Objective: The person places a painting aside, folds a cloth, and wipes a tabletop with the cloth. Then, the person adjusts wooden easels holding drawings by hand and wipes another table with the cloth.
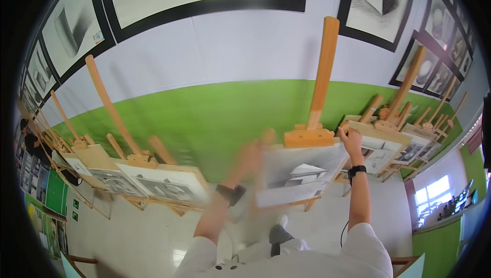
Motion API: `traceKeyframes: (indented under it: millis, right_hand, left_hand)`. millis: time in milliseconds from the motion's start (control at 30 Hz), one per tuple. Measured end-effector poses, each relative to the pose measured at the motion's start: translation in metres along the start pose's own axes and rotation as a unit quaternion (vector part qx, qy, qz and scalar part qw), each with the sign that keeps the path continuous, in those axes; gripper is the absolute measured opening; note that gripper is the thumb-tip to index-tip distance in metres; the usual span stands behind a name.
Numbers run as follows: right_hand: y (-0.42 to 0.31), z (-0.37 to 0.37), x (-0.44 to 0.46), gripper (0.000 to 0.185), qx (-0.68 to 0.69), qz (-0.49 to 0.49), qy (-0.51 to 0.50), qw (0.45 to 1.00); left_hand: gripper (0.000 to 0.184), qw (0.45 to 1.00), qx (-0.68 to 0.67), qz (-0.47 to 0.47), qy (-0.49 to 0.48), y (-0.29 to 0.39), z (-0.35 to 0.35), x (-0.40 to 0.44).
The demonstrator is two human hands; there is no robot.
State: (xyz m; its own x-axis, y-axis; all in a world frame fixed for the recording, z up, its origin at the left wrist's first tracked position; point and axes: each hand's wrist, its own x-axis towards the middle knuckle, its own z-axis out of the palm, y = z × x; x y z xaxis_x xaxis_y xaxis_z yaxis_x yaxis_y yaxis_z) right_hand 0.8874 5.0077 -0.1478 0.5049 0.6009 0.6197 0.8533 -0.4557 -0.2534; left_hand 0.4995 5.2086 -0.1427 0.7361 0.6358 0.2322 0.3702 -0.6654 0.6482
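Observation:
In front of me stands a wooden easel [321,83] with a tall centre mast and a clamp block. It bears a drawing board with a shaded pencil drawing [294,175] of pale geometric solids. My right hand [351,141], with a black band at the wrist, is closed at the board's upper right corner, its fingers curled around the easel's wood there. My left hand [248,159] is by the board's left edge, smeared by motion, with a dark band on that wrist. Its fingers cannot be made out, nor whether they touch the easel.
More easels with drawings stand to the left [163,185] and right [381,150] along a green and white wall. Framed drawings [204,27] hang above. My foot [281,220] is on the pale floor below the easel. A person [35,142] stands far left.

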Motion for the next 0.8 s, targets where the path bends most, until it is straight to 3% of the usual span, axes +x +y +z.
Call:
traceKeyframes:
  millis: [133,300,400,600,667,733,800]
  right_hand:
    - [-0.013,-0.018,-0.001,0.046,0.031,0.047,-0.054,0.997]
    - [-0.007,-0.018,0.0,0.042,0.04,0.008,-0.026,0.999]
    - [-0.005,-0.021,-0.003,0.04,0.042,-0.016,-0.011,0.999]
    - [0.006,-0.024,-0.006,0.038,0.05,0.009,-0.011,0.999]
    - [0.009,-0.028,-0.008,0.04,0.059,0.003,0.014,0.998]
    - [0.02,-0.021,-0.01,0.041,0.051,-0.011,0.049,0.997]
    - [0.027,-0.017,-0.011,0.042,0.033,0.02,0.019,0.999]
  left_hand:
    - [0.047,0.994,-0.104,-0.035,0.013,-0.019,0.013,0.004]
    - [0.046,0.989,-0.13,-0.015,0.068,0.032,0.0,0.023]
    - [0.046,0.976,-0.189,0.003,0.104,0.02,0.033,0.035]
    - [0.044,0.982,-0.024,-0.054,0.18,0.038,0.049,0.039]
    - [0.041,0.974,-0.083,-0.009,0.209,0.05,0.05,0.044]
    - [0.039,0.966,-0.181,-0.029,0.182,0.038,0.06,0.058]
    - [0.04,0.971,-0.163,-0.03,0.174,0.018,0.07,0.074]
